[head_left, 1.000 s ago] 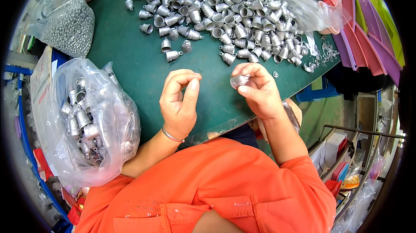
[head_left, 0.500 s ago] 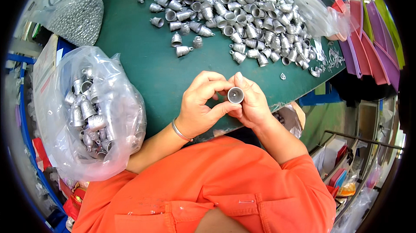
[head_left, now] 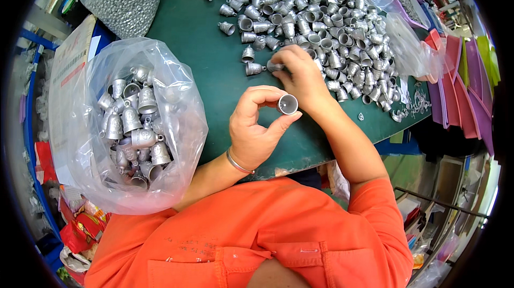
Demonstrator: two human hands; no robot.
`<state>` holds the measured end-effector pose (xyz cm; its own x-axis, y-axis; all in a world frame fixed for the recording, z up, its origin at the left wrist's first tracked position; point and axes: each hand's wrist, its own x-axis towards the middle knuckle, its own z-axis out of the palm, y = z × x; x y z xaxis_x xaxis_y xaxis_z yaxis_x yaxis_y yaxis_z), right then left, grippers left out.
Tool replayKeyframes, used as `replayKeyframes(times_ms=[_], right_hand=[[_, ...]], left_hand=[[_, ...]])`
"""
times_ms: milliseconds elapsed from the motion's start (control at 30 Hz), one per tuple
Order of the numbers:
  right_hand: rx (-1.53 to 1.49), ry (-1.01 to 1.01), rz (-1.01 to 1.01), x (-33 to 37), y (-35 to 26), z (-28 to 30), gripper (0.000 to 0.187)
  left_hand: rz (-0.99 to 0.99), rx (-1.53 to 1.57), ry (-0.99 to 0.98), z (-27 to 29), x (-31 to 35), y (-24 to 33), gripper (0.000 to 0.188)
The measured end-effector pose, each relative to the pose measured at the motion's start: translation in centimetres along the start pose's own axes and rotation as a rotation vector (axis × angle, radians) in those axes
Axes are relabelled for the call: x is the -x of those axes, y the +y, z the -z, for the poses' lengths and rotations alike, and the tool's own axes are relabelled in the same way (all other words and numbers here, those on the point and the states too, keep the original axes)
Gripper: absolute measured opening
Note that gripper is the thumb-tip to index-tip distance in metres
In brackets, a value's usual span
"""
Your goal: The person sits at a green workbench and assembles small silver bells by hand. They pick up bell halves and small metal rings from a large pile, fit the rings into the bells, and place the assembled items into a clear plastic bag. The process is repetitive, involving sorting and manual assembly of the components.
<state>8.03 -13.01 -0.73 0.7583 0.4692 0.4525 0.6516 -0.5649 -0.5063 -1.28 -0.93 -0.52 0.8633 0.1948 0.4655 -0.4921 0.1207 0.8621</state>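
Between the thumb and fingers of my left hand [head_left: 256,122] is a small grey metal bell [head_left: 288,104], its open mouth turned up so the hollow inside shows. My right hand [head_left: 304,78] reaches over the near left edge of a big heap of the same bells [head_left: 321,20]. Its fingers are closed on another bell [head_left: 274,67], partly covered by them. Just left of those fingers a loose bell [head_left: 254,68] lies on its side. At my left, an open clear plastic bag [head_left: 187,143] holds several bells.
The green table [head_left: 214,79] carries the heap. A bag of small silver beads [head_left: 126,7] stands at the back left. Thin metal pieces [head_left: 420,98] lie by the right edge, near pink and purple bins [head_left: 452,79]. A cardboard box [head_left: 67,79] is beside the bell bag.
My right hand has left the bell in my left hand, moved away from me to the heap and closed on another bell. The view has shifted a little.
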Motion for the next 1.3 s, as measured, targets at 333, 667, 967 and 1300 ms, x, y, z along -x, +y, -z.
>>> replayKeyframes(times_ms=[333, 667, 967, 1300], right_hand=[[-1.802, -0.029, -0.528, 4.1, -0.8, 3.0, 0.024], [-1.939, -0.14, -0.63, 4.4, -2.0, 3.5, 0.029], [-1.626, -0.243, -0.788, 4.5, -2.9, 2.5, 0.023], [-0.19, -0.05, 0.143, -1.3, -0.7, -0.3, 0.022]], left_hand=[[0.1, 0.1, 0.044, 0.1, 0.2, -0.5, 0.036], [0.407, 0.284, 0.012, -0.2, 0.6, 0.2, 0.037], [0.19, -0.113, -0.116, 0.3, 0.0, 0.1, 0.027], [0.266, 0.078, -0.014, 0.1, 0.4, 0.8, 0.031]])
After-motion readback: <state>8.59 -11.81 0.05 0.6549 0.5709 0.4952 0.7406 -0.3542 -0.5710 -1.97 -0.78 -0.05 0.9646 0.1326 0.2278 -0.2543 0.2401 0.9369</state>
